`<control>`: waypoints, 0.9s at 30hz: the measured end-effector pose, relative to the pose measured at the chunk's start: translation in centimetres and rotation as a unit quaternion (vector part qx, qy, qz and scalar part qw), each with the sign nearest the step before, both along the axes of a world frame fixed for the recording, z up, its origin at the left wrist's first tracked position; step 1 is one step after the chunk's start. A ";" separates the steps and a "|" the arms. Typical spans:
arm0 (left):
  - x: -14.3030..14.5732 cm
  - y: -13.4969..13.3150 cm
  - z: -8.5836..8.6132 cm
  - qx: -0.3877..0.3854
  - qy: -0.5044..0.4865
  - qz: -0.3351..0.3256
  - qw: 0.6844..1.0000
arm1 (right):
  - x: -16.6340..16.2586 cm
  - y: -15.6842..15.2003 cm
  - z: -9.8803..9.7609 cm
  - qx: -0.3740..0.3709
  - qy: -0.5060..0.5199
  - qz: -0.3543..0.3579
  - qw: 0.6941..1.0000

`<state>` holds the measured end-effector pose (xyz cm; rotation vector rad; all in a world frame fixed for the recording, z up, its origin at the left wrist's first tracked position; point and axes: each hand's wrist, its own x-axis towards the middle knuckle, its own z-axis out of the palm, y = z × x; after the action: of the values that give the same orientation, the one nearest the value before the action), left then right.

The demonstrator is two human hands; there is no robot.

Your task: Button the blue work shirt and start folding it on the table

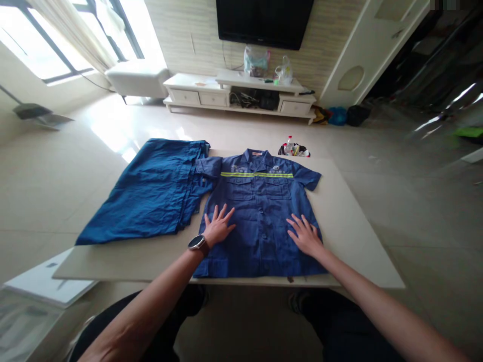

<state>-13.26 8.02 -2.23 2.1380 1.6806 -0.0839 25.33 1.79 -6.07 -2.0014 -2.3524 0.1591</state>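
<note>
A dark blue short-sleeved work shirt (260, 211) with a yellow reflective chest stripe lies flat, front up, on a pale table (350, 226). My left hand (217, 226), with a watch on its wrist, rests palm down on the shirt's lower left part, fingers spread. On the shirt's lower right part my right hand (305, 234) lies flat too, fingers apart. Neither hand holds anything.
A brighter blue garment (151, 193) lies spread on the table's left, hanging over its left edge. Small items including a bottle (290, 146) sit at the far edge. A white TV stand (241, 93) lines the far wall. White boards (49, 281) lie lower left.
</note>
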 end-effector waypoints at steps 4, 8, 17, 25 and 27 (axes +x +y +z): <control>-1.1 -2.2 -1.5 0.067 0.001 0.016 0.998 | 1.5 -3.9 -1.8 0.029 -0.011 -0.003 1.000; 0.2 -3.6 -1.1 0.090 0.005 0.025 0.996 | 3.0 -5.0 -2.1 0.039 -0.013 -0.013 0.999; 4.2 -7.8 -1.0 0.050 -0.016 0.012 0.999 | 8.1 -8.7 -2.7 0.055 -0.038 -0.002 0.998; 4.2 5.4 2.7 0.155 -0.056 0.046 0.985 | 7.7 -9.7 -2.2 0.055 -0.033 -0.012 0.998; 3.7 9.4 2.6 0.152 -0.055 0.135 0.978 | 7.6 -9.7 -2.0 0.050 -0.029 -0.014 0.998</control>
<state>-9.56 17.46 0.38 2.0504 2.0032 0.3870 32.93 -7.90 -8.11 -2.0173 -2.3154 -0.0173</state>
